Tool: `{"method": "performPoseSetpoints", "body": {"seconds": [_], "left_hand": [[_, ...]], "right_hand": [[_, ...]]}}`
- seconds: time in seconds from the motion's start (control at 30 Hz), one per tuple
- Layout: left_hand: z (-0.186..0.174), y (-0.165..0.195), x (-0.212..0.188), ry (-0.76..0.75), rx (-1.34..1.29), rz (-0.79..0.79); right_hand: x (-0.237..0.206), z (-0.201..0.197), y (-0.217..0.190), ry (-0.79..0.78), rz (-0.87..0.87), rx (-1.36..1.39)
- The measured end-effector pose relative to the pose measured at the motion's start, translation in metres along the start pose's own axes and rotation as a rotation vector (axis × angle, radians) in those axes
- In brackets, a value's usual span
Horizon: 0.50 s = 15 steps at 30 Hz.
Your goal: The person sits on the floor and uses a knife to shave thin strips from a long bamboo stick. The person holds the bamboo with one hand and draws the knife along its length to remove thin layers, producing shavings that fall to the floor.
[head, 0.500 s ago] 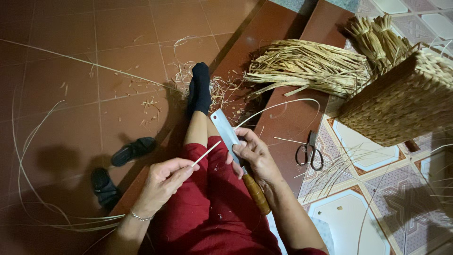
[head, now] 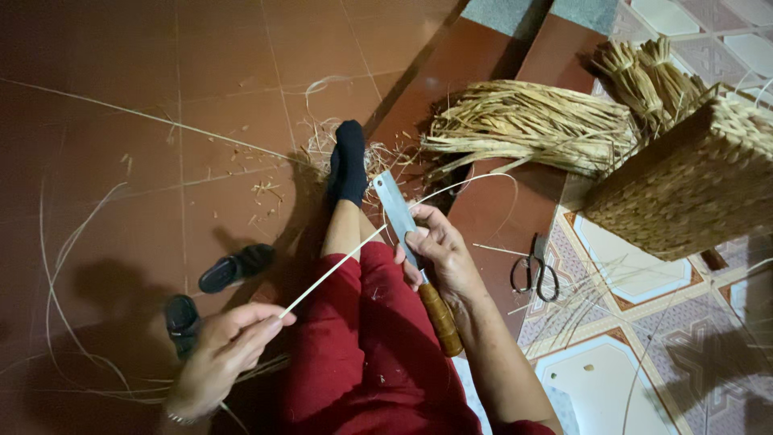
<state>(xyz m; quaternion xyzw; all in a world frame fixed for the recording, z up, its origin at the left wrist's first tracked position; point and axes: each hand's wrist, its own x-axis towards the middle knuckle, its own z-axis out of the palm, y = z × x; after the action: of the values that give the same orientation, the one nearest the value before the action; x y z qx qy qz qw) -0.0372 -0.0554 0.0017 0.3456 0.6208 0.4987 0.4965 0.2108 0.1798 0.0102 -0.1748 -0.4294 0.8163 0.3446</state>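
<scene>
My right hand (head: 439,254) grips a knife (head: 400,213) with a broad flat blade and a brown wooden handle (head: 441,320), held over my red-trousered leg. A thin pale cane strip (head: 338,266) runs under the blade. My left hand (head: 229,342) pinches the strip's near end at the lower left. The strip's far end curves away to the right past the blade. My foot in a black sock (head: 349,161) rests on the floor ahead, amid pale shavings.
A bundle of dried straw (head: 523,125) lies on the step to the right, beside a woven basket (head: 692,181). Scissors (head: 535,270) lie on the patterned tiles. Black sandals (head: 233,270) and long loose strips (head: 56,266) lie on the red floor at left.
My left hand has pulled the strip back toward me and to the lower left, so more strip shows between hand and blade. The right hand holds the knife in about the same place.
</scene>
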Motion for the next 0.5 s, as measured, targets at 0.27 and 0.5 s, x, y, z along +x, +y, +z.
{"method": "performPoseSetpoints", "body": {"seconds": [0.27,0.5], "left_hand": [[-0.025,-0.019,-0.018,0.118,0.121,0.200],[-0.051,-0.041,-0.048,0.252,0.232,0.067]], "right_hand": [[0.026,0.018,-0.035,-0.163,-0.025,-0.038],[0.043,0.029,-0.040,-0.241,-0.013,-0.216]]}}
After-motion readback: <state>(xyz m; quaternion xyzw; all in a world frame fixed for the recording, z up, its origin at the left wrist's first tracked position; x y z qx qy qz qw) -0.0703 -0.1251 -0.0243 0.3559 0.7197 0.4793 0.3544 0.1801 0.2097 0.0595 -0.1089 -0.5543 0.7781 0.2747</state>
